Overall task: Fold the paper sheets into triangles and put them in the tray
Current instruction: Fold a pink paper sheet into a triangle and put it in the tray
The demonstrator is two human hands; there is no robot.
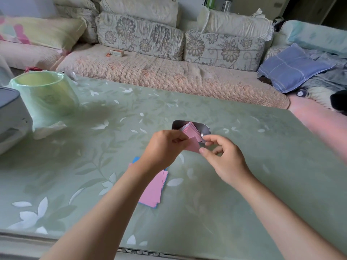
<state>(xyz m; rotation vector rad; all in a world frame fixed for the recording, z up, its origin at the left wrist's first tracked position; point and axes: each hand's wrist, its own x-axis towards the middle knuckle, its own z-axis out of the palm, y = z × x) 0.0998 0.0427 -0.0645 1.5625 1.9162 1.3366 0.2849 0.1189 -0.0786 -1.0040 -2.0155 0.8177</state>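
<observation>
Setting: a green glass tabletop (244, 175) with a leaf pattern is seen in front of a flowered sofa (169, 76).
Far left: a bin (45, 94) lined with a green bag is stood on the tabletop, well apart from the work.
Unfolded stock: a stack of sheets (154, 188), pink over blue, is laid flat on the tabletop, partly hidden under the left forearm.
Left hand (165, 147): its grip is clamped on a pink piece (193, 145), which is pinched at its left side and held above the tabletop.
Pink piece: it is already creased; whether the triangle is finished cannot be told.
Tray (176, 124): a dark metal tray is set just beyond the pink piece, its long axis running left to right, with folded triangles (190, 131) stacked inside.
Right hand (223, 158): the fingers are curled, with the thumb tip at the piece's lower right corner and the forefinger by its upper edge; whether the piece is truly pinched cannot be told.
Deciding relation: the tray is placed straight ahead of the held piece and almost touching it in view, so only a short forward reach is judged to be needed; the left hand is the one that has it.
</observation>
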